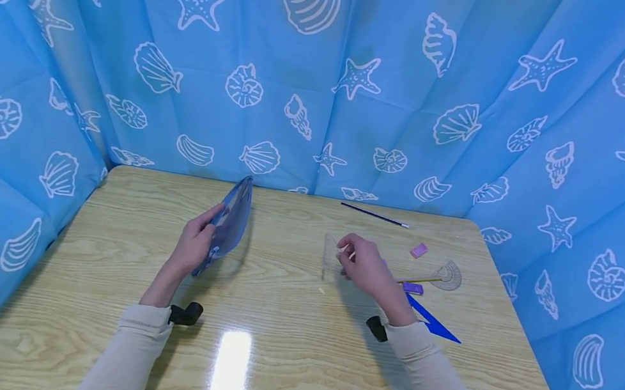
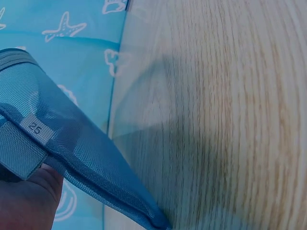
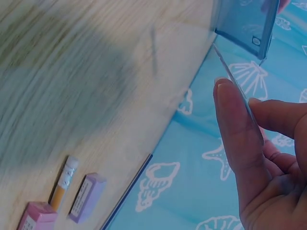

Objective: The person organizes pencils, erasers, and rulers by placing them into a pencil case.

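Two arms (image 1: 123,353) outstretched, left grip (image 1: 193,246) pinching a blue mesh pouch (image 1: 236,222), right grip (image 1: 365,266) pinching a clear plate (image 1: 329,258), perhaps a set square

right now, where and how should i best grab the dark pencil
Probably pinch the dark pencil around mid-shaft, coming from above on the near side: it lies flat and slender, and the blue curtain hangs close behind it.

I can read "25" on a pale label (image 2: 42,136) on the blue mesh pouch (image 2: 88,139), just above the left fingers (image 2: 47,184). On the right sleeve (image 1: 436,383), well behind the right fingers (image 3: 235,124), lettering resembles "OUA", cut off. Prints on the pink block (image 3: 39,213) and lilac block (image 3: 88,197), apart from those fingers, look too blurred.
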Action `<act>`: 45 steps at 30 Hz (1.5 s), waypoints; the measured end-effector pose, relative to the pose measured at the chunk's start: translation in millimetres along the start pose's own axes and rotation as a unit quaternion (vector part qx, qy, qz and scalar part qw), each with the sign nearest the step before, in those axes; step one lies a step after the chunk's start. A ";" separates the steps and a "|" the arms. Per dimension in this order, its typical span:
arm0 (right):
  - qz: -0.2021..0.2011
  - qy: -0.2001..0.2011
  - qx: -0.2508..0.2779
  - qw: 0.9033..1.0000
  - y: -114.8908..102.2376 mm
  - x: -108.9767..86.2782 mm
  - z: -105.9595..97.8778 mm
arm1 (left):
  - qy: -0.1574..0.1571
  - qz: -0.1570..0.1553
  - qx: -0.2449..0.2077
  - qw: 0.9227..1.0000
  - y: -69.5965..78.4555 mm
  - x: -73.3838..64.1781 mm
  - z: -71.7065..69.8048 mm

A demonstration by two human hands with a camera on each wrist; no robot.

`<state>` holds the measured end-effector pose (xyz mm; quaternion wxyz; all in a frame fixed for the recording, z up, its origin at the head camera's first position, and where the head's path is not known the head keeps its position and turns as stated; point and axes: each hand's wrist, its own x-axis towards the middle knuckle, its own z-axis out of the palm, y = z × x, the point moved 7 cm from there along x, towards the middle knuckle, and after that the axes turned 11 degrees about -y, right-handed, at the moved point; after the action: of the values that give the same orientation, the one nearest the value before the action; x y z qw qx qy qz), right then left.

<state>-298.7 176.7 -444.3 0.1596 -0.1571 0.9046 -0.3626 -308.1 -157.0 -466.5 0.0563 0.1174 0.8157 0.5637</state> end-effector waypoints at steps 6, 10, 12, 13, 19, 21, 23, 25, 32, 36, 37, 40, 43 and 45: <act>-0.009 -0.007 0.012 1.000 -1.8 0.2 6.0 | -0.011 0.009 0.021 1.000 0.6 -0.4 2.8; -0.006 -0.015 0.025 1.000 -2.7 -0.9 9.3 | -0.022 0.014 0.019 0.999 1.7 -1.1 5.5; -0.003 -0.018 0.024 1.000 -2.3 -0.6 10.7 | -0.027 0.011 0.016 0.999 0.7 -0.7 7.1; -0.002 -0.017 0.023 1.000 -1.6 -0.2 11.3 | -0.029 0.010 0.018 0.999 0.2 -0.4 7.9; 0.007 -0.016 0.018 1.000 0.5 0.8 13.6 | -0.052 0.002 0.026 0.998 -3.0 0.1 11.9; 0.007 -0.015 0.016 1.000 0.0 0.5 13.8 | -0.059 -0.001 0.028 0.998 -4.0 -0.2 12.6; 0.005 -0.013 0.017 1.000 -0.6 0.2 13.9 | -0.063 -0.010 0.035 0.997 -5.8 0.2 12.7; 0.000 -0.012 0.021 1.000 -1.7 0.1 14.5 | -0.060 -0.014 0.046 0.997 -6.1 0.4 12.2; -0.018 -0.015 0.032 0.999 -4.6 1.4 19.1 | -0.055 -0.025 0.056 0.997 -5.1 -0.6 11.6; -0.022 -0.017 0.030 0.999 -6.8 2.5 21.1 | -0.053 -0.031 0.063 0.996 -3.6 -0.9 11.2; -0.021 -0.017 0.031 0.999 -7.8 2.7 21.2 | -0.052 -0.031 0.063 0.996 -2.7 -1.1 11.1; -0.020 -0.017 0.040 0.999 -12.3 2.6 21.0 | -0.052 -0.026 0.061 0.996 0.9 -1.8 11.1; -0.017 -0.017 0.054 0.998 -17.1 2.9 21.5 | -0.052 -0.015 0.052 0.997 5.4 -2.3 11.1; -0.021 -0.015 0.058 0.998 -20.5 3.7 22.3 | -0.053 -0.009 0.039 0.998 8.0 -2.3 10.9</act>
<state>-289.6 147.7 -445.7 0.1748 -0.1718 0.8763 -0.4148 -302.4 -145.0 -463.0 0.1002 0.1420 0.8340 0.5236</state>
